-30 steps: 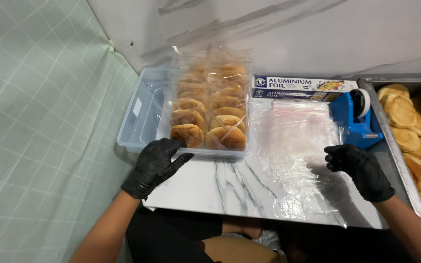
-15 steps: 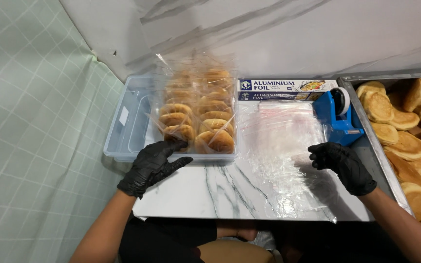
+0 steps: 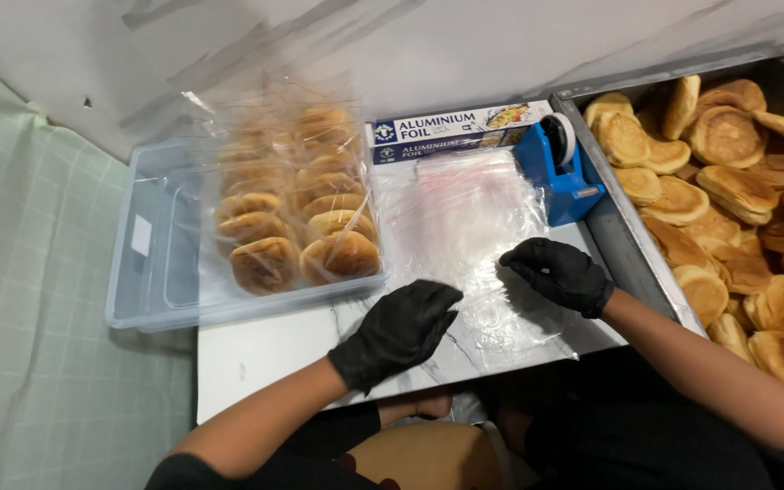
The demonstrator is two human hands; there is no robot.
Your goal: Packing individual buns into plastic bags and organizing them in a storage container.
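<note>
1. Head view, far left: one clear plastic bin [image 3: 151, 272] sits at the left edge of the marble-patterned table [image 3: 256, 349], against the green tiled wall.
2. One clear bag of buns [image 3: 297, 204] rests across the bin's right side. I count two rows of round browned buns in it, about five showing in each; the far ones are blurred by the plastic, so I cannot give an exact total.
3. My left hand [image 3: 399, 328], in a black glove, lies palm down with the fingers spread flat. It presses on the near left edge of the stack of clear plastic bags [image 3: 465, 218] and grips nothing. My forearm comes up from the lower left.
4. That stack lies flat in the middle of the table, between the bagged buns and the blue tape dispenser [image 3: 560, 172]. I cannot count the sheets.
5. One foil box [image 3: 455, 132] lies along the wall behind the stack.
6. My right hand [image 3: 557, 274], also in a black glove, is curled knuckles up, fingertips down on the stack's right edge. Whether it pinches a sheet I cannot tell. The two hands are apart, with plastic between them.
7. One tape dispenser stands just beside the metal tray [image 3: 623, 240].
8. Far right: the tray holds a loose pile of buns [image 3: 737, 195], well over twenty, overlapping.
</note>
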